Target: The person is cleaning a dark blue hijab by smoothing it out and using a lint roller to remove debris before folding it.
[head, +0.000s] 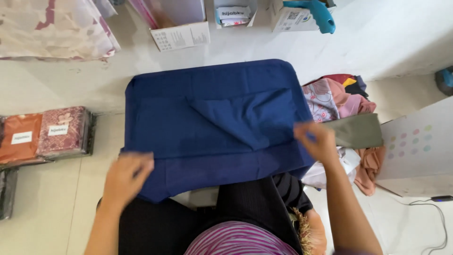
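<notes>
A pale tiled floor carries the work. A dark blue cloth lies spread flat on it in front of the seated person, one corner folded in toward the middle. The left hand pinches the cloth's near left edge; the right hand grips its right edge, keeping the fabric taut and flat. A heap of mixed fabrics lies just beside the right edge. Wrapped cloth packs sit well apart at left.

Bright, even daylight, no glare; soft shadows w/ low contrast. Both hands motion-blurred, esp. fingers. Slight wide-angle bend at edges. Navy cloth sharp, folds readable.
</notes>
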